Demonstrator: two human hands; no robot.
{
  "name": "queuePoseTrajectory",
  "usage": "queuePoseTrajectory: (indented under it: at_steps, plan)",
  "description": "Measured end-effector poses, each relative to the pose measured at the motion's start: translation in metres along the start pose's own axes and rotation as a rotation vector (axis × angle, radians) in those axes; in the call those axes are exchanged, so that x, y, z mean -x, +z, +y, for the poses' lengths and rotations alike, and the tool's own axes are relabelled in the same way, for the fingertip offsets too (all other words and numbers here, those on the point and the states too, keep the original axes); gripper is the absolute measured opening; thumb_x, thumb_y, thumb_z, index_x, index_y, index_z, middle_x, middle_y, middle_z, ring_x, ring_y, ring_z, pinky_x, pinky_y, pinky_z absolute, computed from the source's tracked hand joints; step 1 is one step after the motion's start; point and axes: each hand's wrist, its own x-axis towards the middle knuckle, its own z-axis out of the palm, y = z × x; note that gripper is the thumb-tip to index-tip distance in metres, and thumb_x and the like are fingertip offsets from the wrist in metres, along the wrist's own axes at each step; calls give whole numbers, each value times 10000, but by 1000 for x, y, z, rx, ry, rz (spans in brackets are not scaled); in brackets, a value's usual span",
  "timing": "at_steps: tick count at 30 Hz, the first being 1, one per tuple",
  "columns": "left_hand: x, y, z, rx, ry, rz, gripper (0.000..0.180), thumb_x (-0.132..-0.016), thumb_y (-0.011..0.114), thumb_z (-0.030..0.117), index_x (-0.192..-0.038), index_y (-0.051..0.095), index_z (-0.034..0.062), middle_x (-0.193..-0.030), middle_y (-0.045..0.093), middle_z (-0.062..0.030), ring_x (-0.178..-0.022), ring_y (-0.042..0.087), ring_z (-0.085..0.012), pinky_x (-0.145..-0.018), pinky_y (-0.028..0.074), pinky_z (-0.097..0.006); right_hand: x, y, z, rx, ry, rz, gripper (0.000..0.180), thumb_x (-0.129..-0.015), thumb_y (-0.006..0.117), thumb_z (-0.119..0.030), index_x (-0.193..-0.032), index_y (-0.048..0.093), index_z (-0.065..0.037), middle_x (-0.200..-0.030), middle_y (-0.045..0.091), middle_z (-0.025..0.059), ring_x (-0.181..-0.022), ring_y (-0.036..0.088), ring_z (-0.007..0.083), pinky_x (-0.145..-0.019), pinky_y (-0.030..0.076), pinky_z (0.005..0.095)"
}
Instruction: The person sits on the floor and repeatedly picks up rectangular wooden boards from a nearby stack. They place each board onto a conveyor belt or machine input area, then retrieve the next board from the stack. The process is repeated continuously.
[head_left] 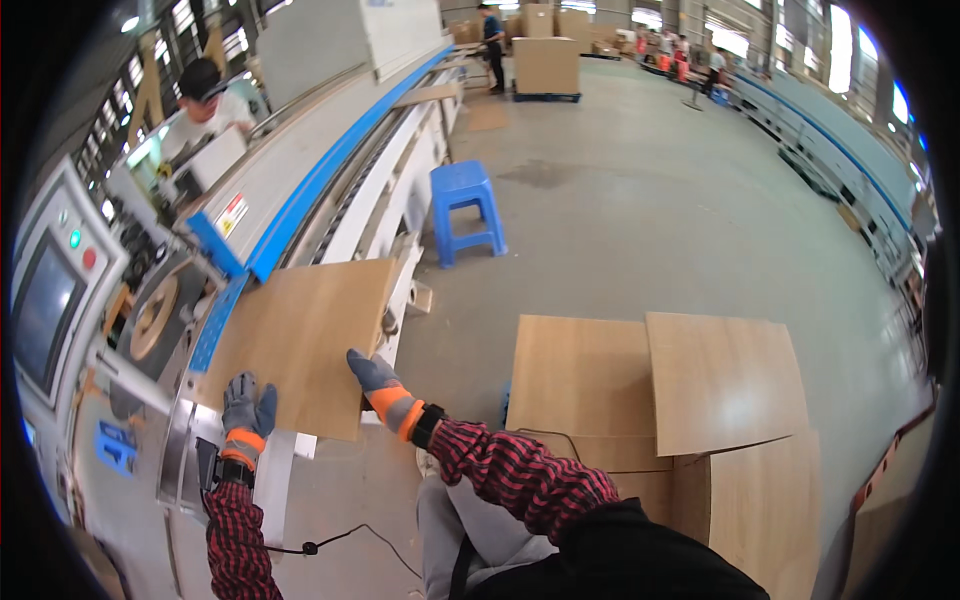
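A flat wood-grain board (312,330) lies on the machine's infeed, its far edge by the blue guard. My left hand (245,405), in a grey and orange glove, rests on the board's near left part with fingers stretched out and thumb apart. At the board's right edge is my right hand (378,376), gloved alike. It grips that edge, though some of its fingers are hidden. Beside the board on the left runs a blue perforated plate (217,325).
A control panel (55,290) with screen and buttons stands at left. Stacked wood-grain boards (725,380) lie at my right. A blue stool (465,205) stands beside the machine. Behind the machine is a person in a black cap (203,110). A cable hangs near my left forearm.
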Motion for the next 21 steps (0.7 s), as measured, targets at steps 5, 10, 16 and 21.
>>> queuePoseTrajectory:
  at_steps: [5, 10, 16, 21]
  plan:
    - [-56, 37, -9, -56, -9, -2, 442, -803, 447, 332, -1079, 463, -13, -1102, 449, -226, -1025, 408, -373, -888, 320, -403, -17, -198, -31, 166, -159, -22, 208, -852, 408, -234, -947, 543, -107, -859, 518, 68, -698, 536, 178, -603, 457, 330]
    - [-103, 63, -17, -29, 26, 46, 496, -806, 400, 388, -1055, 460, -36, -1094, 440, -225, -1019, 405, -379, -881, 325, -412, 102, -523, -59, 1878, 175, 637, 473, -821, 271, -160, -1286, 217, -91, -1322, 156, 213, -1236, 141, 341, -1008, 129, 459]
    - [-125, 71, 144, 173, 241, 644, 352, -776, 533, 289, -942, 523, -22, -993, 516, -218, -957, 475, -362, -852, 367, -411, 268, -718, -68, 1219, 656, 1544, 743, -759, 301, -558, -1186, 370, 47, -1256, 321, 222, -1199, 258, 316, -1009, 154, 357]
    - [19, 94, 445, 573, 539, -437, 330, -812, 426, 360, -865, 537, 53, -746, 549, -133, -692, 536, -280, -650, 420, -381, 264, -697, -75, 1340, 569, 1523, 694, -709, 378, -560, -1107, 465, 1, -1189, 396, 233, -1116, 360, 350, -942, 267, 389]
